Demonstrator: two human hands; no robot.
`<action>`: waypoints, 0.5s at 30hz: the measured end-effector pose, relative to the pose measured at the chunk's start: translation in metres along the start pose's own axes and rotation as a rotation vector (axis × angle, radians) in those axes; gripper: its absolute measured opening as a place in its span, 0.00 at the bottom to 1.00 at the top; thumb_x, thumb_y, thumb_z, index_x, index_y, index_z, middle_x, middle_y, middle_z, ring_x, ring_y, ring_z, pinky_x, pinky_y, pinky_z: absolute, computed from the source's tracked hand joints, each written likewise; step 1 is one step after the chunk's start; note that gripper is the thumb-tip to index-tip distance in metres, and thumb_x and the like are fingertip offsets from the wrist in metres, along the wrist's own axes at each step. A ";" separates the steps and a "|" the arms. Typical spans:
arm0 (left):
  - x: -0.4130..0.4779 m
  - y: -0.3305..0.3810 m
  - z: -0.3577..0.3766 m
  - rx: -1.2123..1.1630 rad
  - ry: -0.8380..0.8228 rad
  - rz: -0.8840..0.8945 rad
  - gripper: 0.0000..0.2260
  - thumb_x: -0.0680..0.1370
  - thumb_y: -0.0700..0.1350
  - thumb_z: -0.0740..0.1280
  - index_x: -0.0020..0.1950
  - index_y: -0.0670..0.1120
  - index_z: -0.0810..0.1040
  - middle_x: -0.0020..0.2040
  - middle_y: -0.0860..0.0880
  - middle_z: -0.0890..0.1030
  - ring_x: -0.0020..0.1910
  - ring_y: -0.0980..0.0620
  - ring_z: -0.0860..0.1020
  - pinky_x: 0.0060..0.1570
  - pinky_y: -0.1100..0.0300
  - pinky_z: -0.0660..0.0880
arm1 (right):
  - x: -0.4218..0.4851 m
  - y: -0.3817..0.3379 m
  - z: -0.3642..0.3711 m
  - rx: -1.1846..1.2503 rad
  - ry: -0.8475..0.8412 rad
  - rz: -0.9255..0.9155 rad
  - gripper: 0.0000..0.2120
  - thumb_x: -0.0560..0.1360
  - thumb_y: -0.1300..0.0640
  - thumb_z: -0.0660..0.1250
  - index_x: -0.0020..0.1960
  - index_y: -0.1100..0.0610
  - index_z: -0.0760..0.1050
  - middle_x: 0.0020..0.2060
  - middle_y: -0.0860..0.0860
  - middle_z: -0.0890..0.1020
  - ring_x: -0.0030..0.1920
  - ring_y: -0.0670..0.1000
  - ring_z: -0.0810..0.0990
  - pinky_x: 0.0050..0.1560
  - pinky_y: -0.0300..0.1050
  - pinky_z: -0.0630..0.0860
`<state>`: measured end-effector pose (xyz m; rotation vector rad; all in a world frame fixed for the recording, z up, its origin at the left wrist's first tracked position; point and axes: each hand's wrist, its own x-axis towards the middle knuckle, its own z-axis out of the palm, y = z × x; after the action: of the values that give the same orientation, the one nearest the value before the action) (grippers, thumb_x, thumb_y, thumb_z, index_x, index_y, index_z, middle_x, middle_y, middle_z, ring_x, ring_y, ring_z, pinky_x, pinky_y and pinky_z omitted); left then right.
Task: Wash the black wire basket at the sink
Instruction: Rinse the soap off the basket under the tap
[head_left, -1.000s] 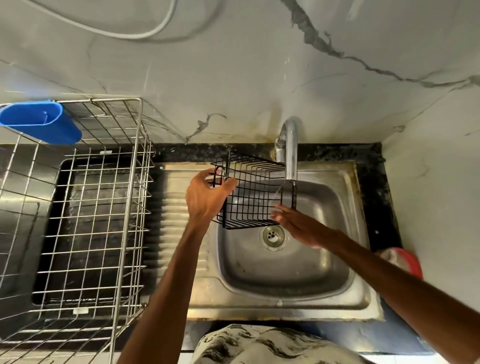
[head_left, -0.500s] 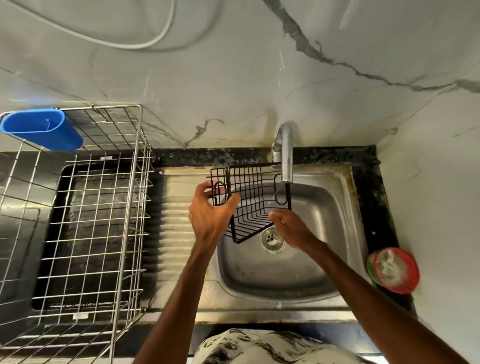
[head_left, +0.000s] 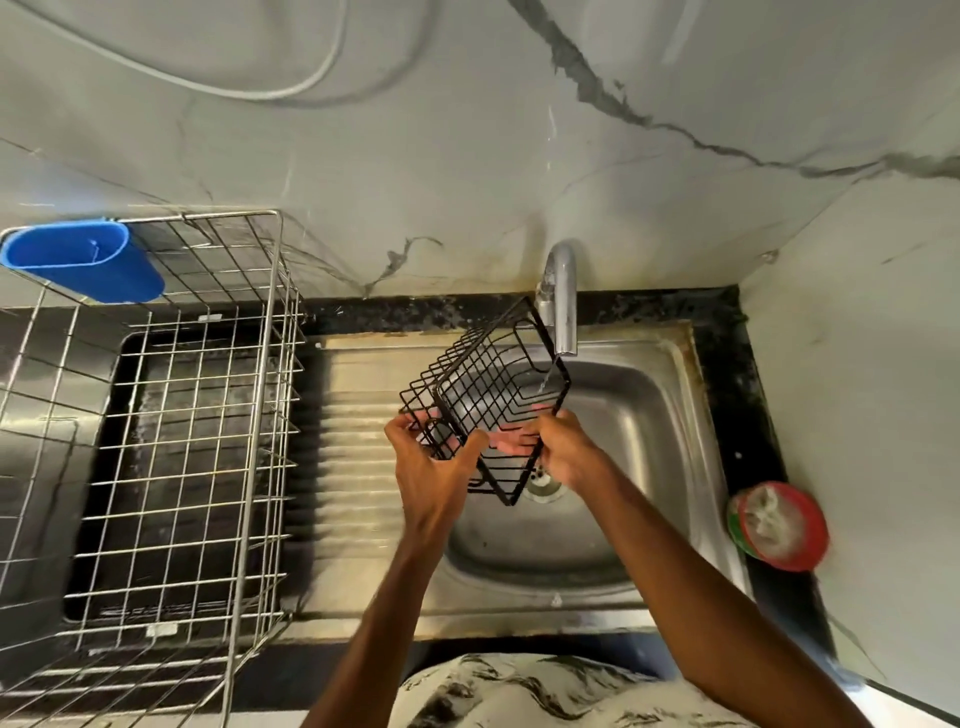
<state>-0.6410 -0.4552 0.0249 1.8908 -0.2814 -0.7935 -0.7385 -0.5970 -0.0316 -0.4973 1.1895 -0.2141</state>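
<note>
The black wire basket (head_left: 485, 395) is tilted over the steel sink (head_left: 649, 415), its far corner under the chrome tap (head_left: 563, 306). A thin stream of water falls from the spout onto the basket's right side. My left hand (head_left: 434, 465) grips the basket's near left corner, thumb against the wires. My right hand (head_left: 563, 452) holds the near right edge, fingers curled in under the wires. The drain (head_left: 543, 480) shows just below the basket.
A tall steel wire dish rack (head_left: 208, 441) stands left of the sink's ribbed drainboard (head_left: 348, 467), with a blue plastic holder (head_left: 83, 262) hooked on its far corner. A round red-rimmed container (head_left: 776, 525) sits on the black counter at right. Marble wall behind.
The basket has been turned and tipped, its far corner now up under the spout. Both hands have shifted lower to its near edge, the right hand now curled round the wires.
</note>
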 end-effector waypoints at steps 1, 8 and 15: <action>0.001 -0.006 -0.003 -0.017 -0.032 -0.045 0.35 0.66 0.63 0.78 0.65 0.50 0.68 0.59 0.51 0.79 0.58 0.50 0.81 0.59 0.48 0.79 | -0.001 -0.004 -0.001 0.016 -0.026 -0.014 0.20 0.80 0.76 0.52 0.69 0.65 0.65 0.55 0.74 0.79 0.40 0.62 0.87 0.36 0.45 0.83; 0.012 -0.007 -0.040 -0.357 -0.325 -0.425 0.25 0.73 0.67 0.70 0.60 0.50 0.76 0.57 0.41 0.86 0.64 0.39 0.80 0.69 0.43 0.70 | 0.004 -0.038 -0.031 -0.163 -0.174 -0.012 0.30 0.77 0.78 0.59 0.75 0.58 0.63 0.64 0.78 0.72 0.53 0.71 0.84 0.35 0.48 0.83; 0.059 0.021 -0.009 0.038 -0.558 -0.392 0.46 0.62 0.76 0.73 0.74 0.54 0.72 0.72 0.40 0.74 0.65 0.38 0.78 0.60 0.41 0.78 | 0.014 -0.075 -0.040 -0.525 -0.375 0.071 0.23 0.82 0.72 0.59 0.73 0.55 0.70 0.58 0.68 0.82 0.53 0.68 0.85 0.43 0.54 0.85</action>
<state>-0.5868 -0.4887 0.0220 1.7482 -0.2689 -1.5941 -0.7631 -0.6782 -0.0187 -0.9078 0.8842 0.2542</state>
